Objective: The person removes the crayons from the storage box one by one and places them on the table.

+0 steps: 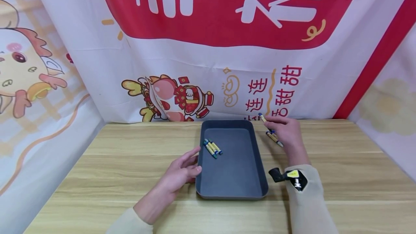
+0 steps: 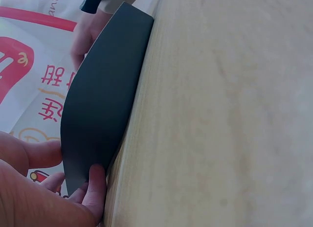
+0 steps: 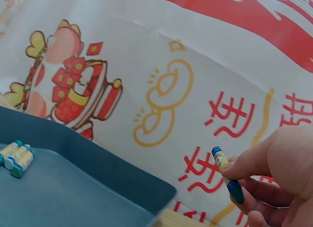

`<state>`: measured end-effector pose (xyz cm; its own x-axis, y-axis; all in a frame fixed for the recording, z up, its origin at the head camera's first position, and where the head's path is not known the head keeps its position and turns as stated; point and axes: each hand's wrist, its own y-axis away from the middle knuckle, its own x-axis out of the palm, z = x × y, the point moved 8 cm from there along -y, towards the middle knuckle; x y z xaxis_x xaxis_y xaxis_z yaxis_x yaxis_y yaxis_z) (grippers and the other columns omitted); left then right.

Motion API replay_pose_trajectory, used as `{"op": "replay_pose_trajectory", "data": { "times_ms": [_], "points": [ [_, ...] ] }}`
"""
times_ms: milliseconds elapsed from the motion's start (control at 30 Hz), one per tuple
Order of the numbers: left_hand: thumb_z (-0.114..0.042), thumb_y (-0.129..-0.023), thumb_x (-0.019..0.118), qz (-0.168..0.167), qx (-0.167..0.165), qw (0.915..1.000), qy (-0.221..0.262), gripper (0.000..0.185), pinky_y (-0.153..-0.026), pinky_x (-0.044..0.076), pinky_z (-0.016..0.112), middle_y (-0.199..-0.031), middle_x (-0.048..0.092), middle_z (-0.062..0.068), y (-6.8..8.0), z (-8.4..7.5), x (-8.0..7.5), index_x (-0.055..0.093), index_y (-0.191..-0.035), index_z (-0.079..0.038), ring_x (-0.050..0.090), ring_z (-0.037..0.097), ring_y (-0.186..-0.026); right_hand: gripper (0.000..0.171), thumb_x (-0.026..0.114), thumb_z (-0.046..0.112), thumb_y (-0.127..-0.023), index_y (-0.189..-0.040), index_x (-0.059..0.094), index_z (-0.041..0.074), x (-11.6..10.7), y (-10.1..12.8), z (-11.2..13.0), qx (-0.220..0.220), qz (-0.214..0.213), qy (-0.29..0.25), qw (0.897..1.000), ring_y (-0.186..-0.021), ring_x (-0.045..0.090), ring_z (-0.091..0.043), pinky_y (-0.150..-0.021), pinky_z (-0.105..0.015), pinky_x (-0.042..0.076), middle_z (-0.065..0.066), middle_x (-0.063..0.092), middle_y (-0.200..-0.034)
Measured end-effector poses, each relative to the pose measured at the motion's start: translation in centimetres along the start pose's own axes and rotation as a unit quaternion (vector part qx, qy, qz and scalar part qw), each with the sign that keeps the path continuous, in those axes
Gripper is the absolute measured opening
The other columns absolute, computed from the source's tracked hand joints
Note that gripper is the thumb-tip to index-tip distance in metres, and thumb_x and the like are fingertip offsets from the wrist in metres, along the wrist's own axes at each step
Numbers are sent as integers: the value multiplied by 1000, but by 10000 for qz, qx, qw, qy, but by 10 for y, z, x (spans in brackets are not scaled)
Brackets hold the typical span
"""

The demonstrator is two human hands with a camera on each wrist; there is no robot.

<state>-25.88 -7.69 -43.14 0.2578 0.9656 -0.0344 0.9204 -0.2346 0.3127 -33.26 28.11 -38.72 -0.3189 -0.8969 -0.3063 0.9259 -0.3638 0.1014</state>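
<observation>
1. Wax crayon (image 3: pixel 227 174), blue-tipped with a yellow wrap, is pinched in the right hand (image 1: pixel 286 131) just right of the tray's far corner, upper centre-right of the head view; its tip pokes up past the fingers (image 3: pixel 247 163).
2. More crayons (image 1: pixel 274 138) lie under that hand on the table (image 1: pixel 113 154), touching or nearly so.
3. Three crayons (image 1: pixel 212 147) lie together in the dark tray (image 1: pixel 232 190), left of its middle.
4. Left hand (image 1: pixel 182 172) rests against the tray's left wall, fingers nearly straight, gripping nothing; the wrist view shows fingertips (image 2: pixel 95 188) on the wall.
5. Judged by looks, a crayon is light, stiff, brittle if bent, and apt to roll; a pinch across the paper-wrapped middle should hold best.
</observation>
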Motion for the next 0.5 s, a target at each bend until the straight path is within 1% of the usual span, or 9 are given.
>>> {"op": "replay_pose_trajectory", "data": {
  "times_ms": [67,167,267,367,500],
  "points": [
    [-7,-102,66,-6,-18,10000,0,67,-102,56,44,-168,43,19,0,1,0,46,-162,-28,56,37,-144,40,77,24,-98,-137,73,16,-4,-1,-5,104,-37,-65,9999,-129,55,-20,-97,-28,44,-9,64,-148],
    [-7,-102,66,-17,-33,10000,-11,67,-102,56,44,-168,43,19,0,1,-1,46,-162,-29,56,37,-144,43,78,23,-97,-138,72,17,-9,-4,-11,244,-81,-176,9995,-124,54,-14,-93,-27,46,-7,62,-152],
    [-7,-102,66,-25,-39,10000,-17,67,-102,56,44,-168,43,19,-1,2,-1,46,-162,-29,56,37,-145,45,78,25,-96,-140,71,17,-15,-6,-16,286,-106,-192,9994,-122,53,-11,-93,-29,49,-6,59,-156],
    [-7,-101,66,-28,-41,10000,-20,68,-103,56,45,-168,43,19,-1,1,-1,46,-162,-29,55,37,-145,47,77,27,-97,-143,69,17,-21,-8,-22,315,-117,-146,9993,-130,51,-12,-97,-30,49,-5,57,-159],
    [-7,-101,66,-15,-40,10000,-4,68,-103,55,45,-168,43,19,-1,1,-1,46,-162,-30,55,37,-145,48,77,30,-98,-144,68,19,-29,-11,-31,391,-151,-123,9990,-138,49,-15,-98,-29,48,-5,57,-160]
  ]
}}
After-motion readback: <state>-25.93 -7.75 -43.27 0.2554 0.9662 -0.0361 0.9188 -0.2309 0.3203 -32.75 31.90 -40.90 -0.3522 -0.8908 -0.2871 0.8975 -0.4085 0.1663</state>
